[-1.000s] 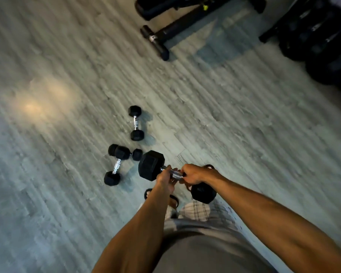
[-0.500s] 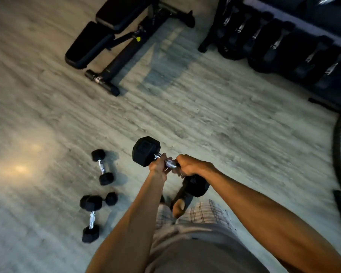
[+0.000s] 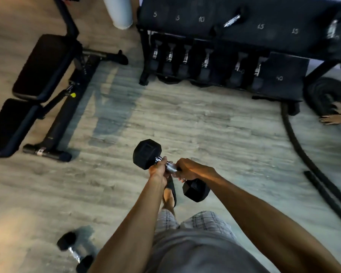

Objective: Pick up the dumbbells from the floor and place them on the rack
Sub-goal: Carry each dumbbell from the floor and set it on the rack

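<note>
A black hex dumbbell with a chrome handle hangs in front of me above the floor. Both hands grip its handle side by side: my left hand near the far head, my right hand near the head closest to me. The black dumbbell rack stands ahead at the top, its upper shelf marked with weight numbers and its lower row holding several dumbbells. A small dumbbell lies on the floor at the bottom left, behind my left arm.
A black weight bench sits at the left. A thick black rope curves over the floor at the right. Another person's hand rests on the floor by a dark weight plate. A pale cylinder stands top centre.
The view has swung up and toward the rack, which now fills the top. The held dumbbell stays in both hands. The floor dumbbells slid down and left; only one shows.
</note>
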### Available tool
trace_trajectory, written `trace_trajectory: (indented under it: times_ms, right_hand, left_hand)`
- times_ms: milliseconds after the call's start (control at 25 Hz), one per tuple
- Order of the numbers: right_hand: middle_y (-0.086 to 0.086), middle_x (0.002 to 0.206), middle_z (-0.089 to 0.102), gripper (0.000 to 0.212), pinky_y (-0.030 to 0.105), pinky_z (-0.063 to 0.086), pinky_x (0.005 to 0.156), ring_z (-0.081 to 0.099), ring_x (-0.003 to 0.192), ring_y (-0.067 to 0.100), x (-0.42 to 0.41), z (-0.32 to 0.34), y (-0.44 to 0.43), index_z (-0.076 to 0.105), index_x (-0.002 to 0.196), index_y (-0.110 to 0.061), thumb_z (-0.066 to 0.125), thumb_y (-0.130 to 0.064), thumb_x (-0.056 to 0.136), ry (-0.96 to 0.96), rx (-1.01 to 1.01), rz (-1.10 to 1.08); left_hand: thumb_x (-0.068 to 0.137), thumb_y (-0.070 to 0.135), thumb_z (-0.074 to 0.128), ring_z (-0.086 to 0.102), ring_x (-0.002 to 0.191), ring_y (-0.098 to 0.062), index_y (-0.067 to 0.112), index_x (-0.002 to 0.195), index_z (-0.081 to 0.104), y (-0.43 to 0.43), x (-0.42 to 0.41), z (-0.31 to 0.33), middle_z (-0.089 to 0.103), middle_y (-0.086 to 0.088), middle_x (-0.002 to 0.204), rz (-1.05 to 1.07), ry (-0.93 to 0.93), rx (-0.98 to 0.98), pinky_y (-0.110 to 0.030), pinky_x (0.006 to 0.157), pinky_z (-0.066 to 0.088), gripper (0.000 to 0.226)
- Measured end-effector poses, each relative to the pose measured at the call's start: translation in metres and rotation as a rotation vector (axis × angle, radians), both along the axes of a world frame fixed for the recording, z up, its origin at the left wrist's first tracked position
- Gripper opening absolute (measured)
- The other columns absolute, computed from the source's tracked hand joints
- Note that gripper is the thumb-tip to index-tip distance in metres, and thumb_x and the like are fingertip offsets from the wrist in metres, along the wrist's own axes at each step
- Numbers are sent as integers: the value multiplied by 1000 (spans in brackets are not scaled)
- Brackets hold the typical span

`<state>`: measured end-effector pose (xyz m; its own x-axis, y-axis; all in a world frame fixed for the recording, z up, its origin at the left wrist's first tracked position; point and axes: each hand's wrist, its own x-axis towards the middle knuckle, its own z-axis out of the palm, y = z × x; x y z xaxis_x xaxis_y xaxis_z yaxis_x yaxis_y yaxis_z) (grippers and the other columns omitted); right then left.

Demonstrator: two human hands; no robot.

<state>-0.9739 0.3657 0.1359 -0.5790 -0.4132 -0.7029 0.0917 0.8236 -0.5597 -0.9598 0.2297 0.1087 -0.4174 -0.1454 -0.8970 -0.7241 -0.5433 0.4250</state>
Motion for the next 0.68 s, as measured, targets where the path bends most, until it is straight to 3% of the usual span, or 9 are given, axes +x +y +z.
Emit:
trace_trajectory:
  times_ms: [160,240,360,440,520,680]
  right_hand:
    - [19,83,73,24,37,59,70,71,67,24,-78,10,27,67,91,4,62,-20,92,-18,26,-93]
    - [14,80,71,17,33,56,69,69,65,22,-110,13,41,65,88,-2,62,-18,92,-34,27,-149]
    - [9,74,70,18,28,53,64,68,61,20,-158,13,66,65,82,-6,62,-20,92,-31,48,-213]
    - [4,67,66,19,22,47,56,64,60,18,-191,11,88,64,80,-7,61,-21,91,-28,48,-268]
    - [3,66,68,22,21,46,54,65,59,16,-226,7,112,65,77,-7,61,-23,90,-15,42,-295]
    - [-2,65,65,21,17,40,52,60,55,8,-305,-1,173,63,75,-11,63,-25,90,3,29,-305]
  left_hand:
    - [91,16,65,63,40,-13,3,93,62,30,-91,1,68,-8,68,-118,13,-3,-22,40,53,14]
    - [91,16,66,65,48,-16,5,87,62,45,-129,2,69,-6,61,-171,9,-5,-24,44,54,13]
    - [89,15,68,64,63,-22,5,94,63,71,-192,0,70,-8,68,-265,-5,-19,-30,54,55,12]
    - [88,15,69,64,63,-22,7,99,61,93,-232,-4,70,-6,65,-315,-6,-33,-30,53,55,15]
    - [88,15,69,65,63,-23,7,105,60,118,-273,-11,69,-10,76,-356,-5,-43,-30,55,54,21]
    - [89,15,68,66,55,-19,6,94,61,178,-359,-24,70,-9,71,-410,-19,-55,-29,51,55,13]
